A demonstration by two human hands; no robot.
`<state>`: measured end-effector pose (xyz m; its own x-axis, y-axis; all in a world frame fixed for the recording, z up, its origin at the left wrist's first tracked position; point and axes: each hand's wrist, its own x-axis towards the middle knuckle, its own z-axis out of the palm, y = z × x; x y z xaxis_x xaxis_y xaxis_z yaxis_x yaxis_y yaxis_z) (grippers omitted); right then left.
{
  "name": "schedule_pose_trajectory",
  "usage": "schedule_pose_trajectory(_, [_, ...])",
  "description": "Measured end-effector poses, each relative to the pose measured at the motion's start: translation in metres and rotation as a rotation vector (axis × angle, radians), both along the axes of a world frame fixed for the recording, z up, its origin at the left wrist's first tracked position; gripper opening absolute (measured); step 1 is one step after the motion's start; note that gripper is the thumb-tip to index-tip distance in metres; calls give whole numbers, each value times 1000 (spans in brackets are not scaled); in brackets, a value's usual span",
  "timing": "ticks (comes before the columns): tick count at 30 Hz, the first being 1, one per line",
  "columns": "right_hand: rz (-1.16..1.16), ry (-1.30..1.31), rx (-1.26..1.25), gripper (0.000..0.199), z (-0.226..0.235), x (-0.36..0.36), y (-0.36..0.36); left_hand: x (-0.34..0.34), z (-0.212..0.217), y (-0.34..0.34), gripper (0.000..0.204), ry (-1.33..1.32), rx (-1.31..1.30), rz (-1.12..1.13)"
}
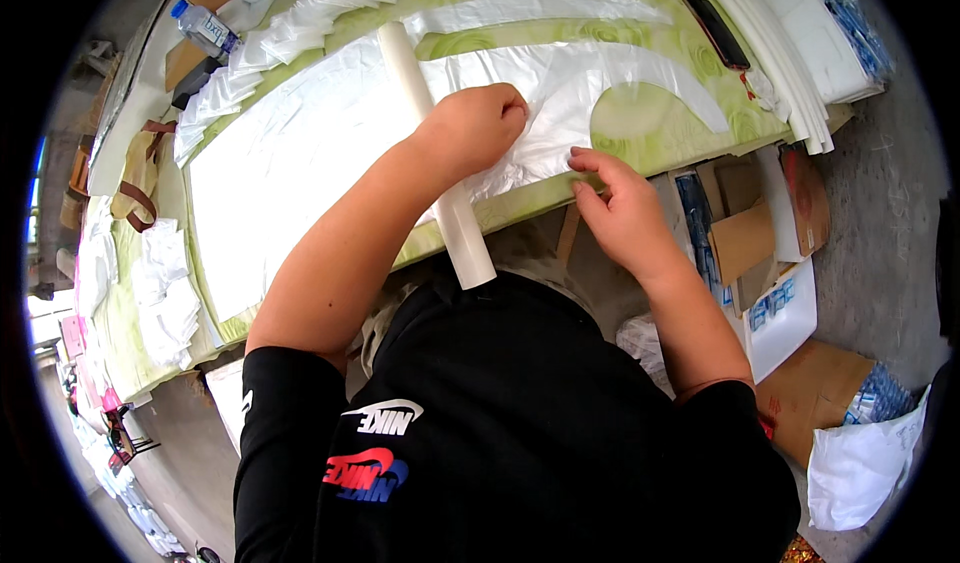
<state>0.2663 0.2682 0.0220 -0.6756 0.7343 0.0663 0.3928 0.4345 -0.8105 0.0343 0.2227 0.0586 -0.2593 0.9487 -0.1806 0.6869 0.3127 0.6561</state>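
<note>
A shiny white plastic film (545, 88), with a rounded cutout at its right end, lies wrinkled on the green patterned table cover. Across it rests a long cream-coloured tube (405, 68), its near end sticking out past the table edge toward me. My left hand (472, 131) is closed above the film, just right of the tube; its forearm crosses over the tube. What its curled fingers hold, if anything, is hidden. By the film's near edge, my right hand (630, 213) has thumb and forefinger apart, fingertips close to the film.
Folded clear plastic pieces (290, 35) line the far left, near a blue-capped bottle (205, 29). A black phone (716, 33) lies at the far right beside white rolls (775, 63). Cardboard boxes (742, 248) and a white bag (862, 468) stand below the table's right side.
</note>
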Motion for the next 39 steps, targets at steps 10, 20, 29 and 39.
schedule_pose_trajectory(10, [-236,92,663,68,-21,-78,113,5,-1,-10,37,-144,143,-22])
schedule_pose_trajectory(20, [259,534,432,60,-19,-86,50,-30,6,3,28,-1224,318,411])
schedule_pose_trajectory(29, [-12,626,-112,32,-47,-66,67,-113,6,-156,24,-659,523,812])
schedule_pose_trajectory(39, [-55,539,-19,22,-54,-70,70,-128,-31,-198,82,429,546,594])
